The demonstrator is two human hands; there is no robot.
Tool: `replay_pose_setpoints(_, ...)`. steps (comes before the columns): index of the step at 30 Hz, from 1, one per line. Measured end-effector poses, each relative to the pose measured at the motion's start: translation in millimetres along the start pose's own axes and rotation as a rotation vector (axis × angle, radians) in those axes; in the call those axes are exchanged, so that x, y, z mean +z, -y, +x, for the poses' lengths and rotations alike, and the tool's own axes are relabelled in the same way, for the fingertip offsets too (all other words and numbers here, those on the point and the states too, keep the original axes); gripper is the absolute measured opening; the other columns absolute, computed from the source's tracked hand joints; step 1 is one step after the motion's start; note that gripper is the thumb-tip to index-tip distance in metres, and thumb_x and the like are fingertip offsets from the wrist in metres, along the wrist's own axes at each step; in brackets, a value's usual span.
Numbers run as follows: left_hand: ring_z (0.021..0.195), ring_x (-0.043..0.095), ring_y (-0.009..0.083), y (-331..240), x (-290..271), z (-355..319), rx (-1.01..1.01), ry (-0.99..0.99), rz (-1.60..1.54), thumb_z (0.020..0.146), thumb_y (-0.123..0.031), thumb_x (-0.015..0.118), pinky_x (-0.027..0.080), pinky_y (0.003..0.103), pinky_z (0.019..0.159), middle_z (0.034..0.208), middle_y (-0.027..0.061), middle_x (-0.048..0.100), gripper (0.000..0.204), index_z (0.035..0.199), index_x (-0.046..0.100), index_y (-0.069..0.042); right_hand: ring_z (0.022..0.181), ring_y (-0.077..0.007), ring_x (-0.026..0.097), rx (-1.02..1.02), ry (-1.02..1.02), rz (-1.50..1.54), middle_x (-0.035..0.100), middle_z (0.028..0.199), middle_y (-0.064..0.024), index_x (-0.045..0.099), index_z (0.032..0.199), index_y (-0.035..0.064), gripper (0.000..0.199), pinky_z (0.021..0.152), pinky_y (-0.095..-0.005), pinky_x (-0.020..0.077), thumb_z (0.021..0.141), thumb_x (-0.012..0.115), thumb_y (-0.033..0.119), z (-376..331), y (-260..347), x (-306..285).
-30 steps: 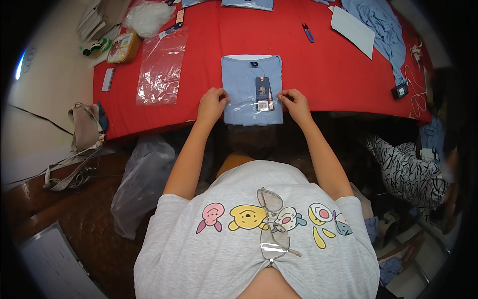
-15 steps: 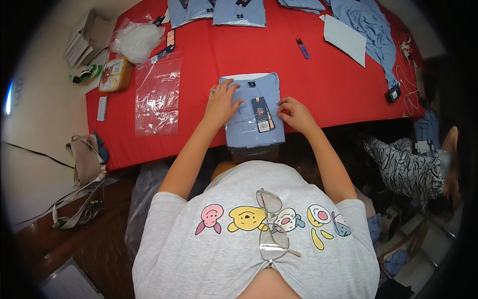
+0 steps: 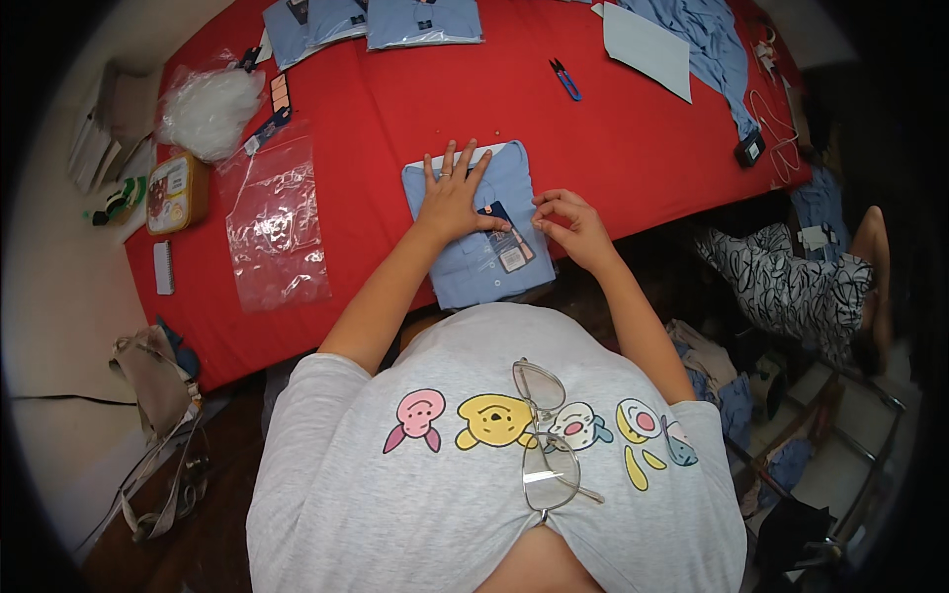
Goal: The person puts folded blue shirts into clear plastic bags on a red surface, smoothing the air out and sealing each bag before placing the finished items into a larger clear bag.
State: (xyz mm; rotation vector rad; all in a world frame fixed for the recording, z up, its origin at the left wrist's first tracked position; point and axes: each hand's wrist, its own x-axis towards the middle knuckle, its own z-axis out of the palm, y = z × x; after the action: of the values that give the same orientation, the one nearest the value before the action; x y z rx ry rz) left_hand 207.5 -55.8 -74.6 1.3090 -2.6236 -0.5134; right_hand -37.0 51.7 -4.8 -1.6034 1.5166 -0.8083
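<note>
A folded light blue shirt [image 3: 463,274] lies at the table's near edge, with clear plastic glinting at its lower part. My left hand [image 3: 455,206] rests on its upper half, fingers spread flat and thumb on the dark hang tag [image 3: 514,255]. That hand covers part of the collar area and the tag's top. At the shirt's right edge my right hand [image 3: 576,229] has thumb and fingers pinched together. Whatever is between those fingertips is too small to make out.
Left of the shirt lies a flat clear plastic bag [image 3: 279,222]. Bagged blue shirts [image 3: 425,25] are at the back. Blue thread snips [image 3: 566,81], a white board [image 3: 647,54] and loose blue cloth [image 3: 707,44] lie farther right. A person's patterned garment [image 3: 781,287] shows at the right.
My left hand has flattened and spread over the shirt's upper part, its thumb now on the tag. My right hand keeps pinching at the right edge. The whole view has shifted and turned slightly.
</note>
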Motion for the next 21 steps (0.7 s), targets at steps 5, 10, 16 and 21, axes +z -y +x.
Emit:
replay_pose_setpoints(5, 0.165, 0.019, 0.0357, 0.4, -7.1, 1.3, 0.078, 0.066, -0.16, 0.059, -0.076, 0.089, 0.001, 0.066, 0.132, 0.174, 0.0128, 0.032, 0.129, 0.166, 0.041, -0.024, 0.134, -0.0321, 0.059, 0.035, 0.061, -0.091, 0.064, 0.143, -0.0117, 0.076, 0.098, 0.0062, 0.009, 0.111, -0.0433, 0.0488, 0.089, 0.08, 0.009, 9.5, -10.5, 5.4)
replay_pose_setpoints(10, 0.163, 0.028, 0.0303, 1.7, -3.2, -12.4, 0.133, 0.041, -0.356, 0.076, -0.06, 0.088, 0.006, 0.059, 0.134, 0.169, 0.0084, 0.043, 0.103, 0.163, 0.045, -0.026, 0.144, -0.0355, 0.051, -0.085, 0.034, -0.187, 0.054, 0.158, -0.0134, 0.075, 0.097, 0.006, 0.008, 0.114, -0.0445, 0.0476, 0.09, 0.079, 0.008, 18.1, -10.9, 24.6)
replay_pose_setpoints(16, 0.165, 0.022, 0.0324, 15.2, -7.7, -9.1, 0.072, 0.098, -0.608, 0.083, -0.053, 0.085, 0.001, 0.06, 0.134, 0.171, 0.0081, 0.042, 0.101, 0.165, 0.04, -0.017, 0.147, -0.0348, 0.048, -0.04, 0.04, -0.156, 0.052, 0.163, -0.0127, 0.073, 0.091, 0.0056, 0.009, 0.115, -0.0435, 0.0468, 0.088, 0.081, 0.009, 30.3, -10.1, 28.5)
replay_pose_setpoints(21, 0.167, 0.013, 0.0393, -6.5, -84.2, -72.4, 0.022, 0.191, -0.244, 0.086, -0.043, 0.085, 0.0, 0.063, 0.133, 0.172, 0.0126, 0.039, 0.049, 0.12, 0.073, -0.01, 0.142, -0.0323, 0.054, 0.165, 0.135, -0.02, 0.051, 0.166, -0.0103, 0.072, 0.086, 0.0061, 0.011, 0.111, -0.04, 0.0485, 0.086, 0.082, 0.008, 36.3, -9.3, 10.7)
